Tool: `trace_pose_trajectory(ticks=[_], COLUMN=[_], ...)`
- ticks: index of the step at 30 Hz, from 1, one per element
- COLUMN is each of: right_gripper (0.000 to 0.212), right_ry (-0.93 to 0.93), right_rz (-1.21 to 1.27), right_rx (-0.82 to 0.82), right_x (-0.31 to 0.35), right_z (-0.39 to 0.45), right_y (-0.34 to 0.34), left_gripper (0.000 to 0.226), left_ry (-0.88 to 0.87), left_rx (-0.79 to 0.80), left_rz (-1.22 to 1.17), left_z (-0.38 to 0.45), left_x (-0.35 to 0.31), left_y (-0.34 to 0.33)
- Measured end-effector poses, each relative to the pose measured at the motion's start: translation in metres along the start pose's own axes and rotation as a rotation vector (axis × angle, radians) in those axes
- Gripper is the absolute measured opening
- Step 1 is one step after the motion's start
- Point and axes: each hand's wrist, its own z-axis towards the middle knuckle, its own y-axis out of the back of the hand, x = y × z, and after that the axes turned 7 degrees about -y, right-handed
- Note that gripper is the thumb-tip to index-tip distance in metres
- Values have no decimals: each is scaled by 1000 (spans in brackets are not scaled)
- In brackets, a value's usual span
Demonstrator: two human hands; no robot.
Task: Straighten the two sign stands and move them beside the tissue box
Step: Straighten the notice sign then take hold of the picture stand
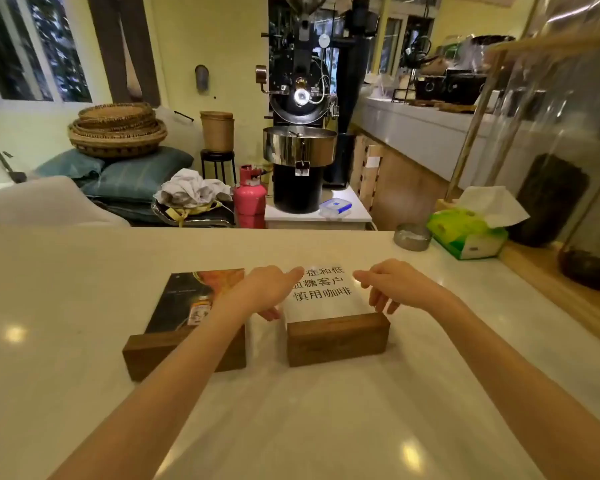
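Two sign stands lie flat on the white counter, each with a dark wooden base toward me. The left stand carries a dark printed picture; my left forearm crosses its base. The right stand holds a clear panel with black printed characters. My left hand hovers at that panel's left edge, fingers spread. My right hand hovers at its right edge, fingers apart. Neither hand clearly grips anything. The green tissue box sits at the counter's far right, a white tissue sticking up.
A small metal ashtray stands just left of the tissue box. A wooden ledge with a clear screen borders the counter's right side. Beyond the far edge stand a black coffee roaster and a pink gas cylinder.
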Motion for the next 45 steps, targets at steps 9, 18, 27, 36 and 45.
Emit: trace_pose_trajectory(ticks=[9,18,27,36,45], right_gripper=[32,11,26,37,25], right_ry=[-137,-151,-74,9,148], right_rz=[359,702,752,725,801], right_rx=[84,107,7,-99,-212], right_x=[-20,-26,-24,-19,-18], right_z=[-3,-6,-13,-16,-23], right_y=[-18,-26,-22,-22,-27], left_gripper=[30,2,31,41,31], left_ry=[-14,22,-44,-173,-342], left_rx=[-27,43,-56,-178,-333], left_rz=[-29,-201,-383,-403,-329], left_z=[-6,-5,-9,-10,-7], left_x=[12,14,12,9,13], left_y=[-18,-11,-7,-4,-2])
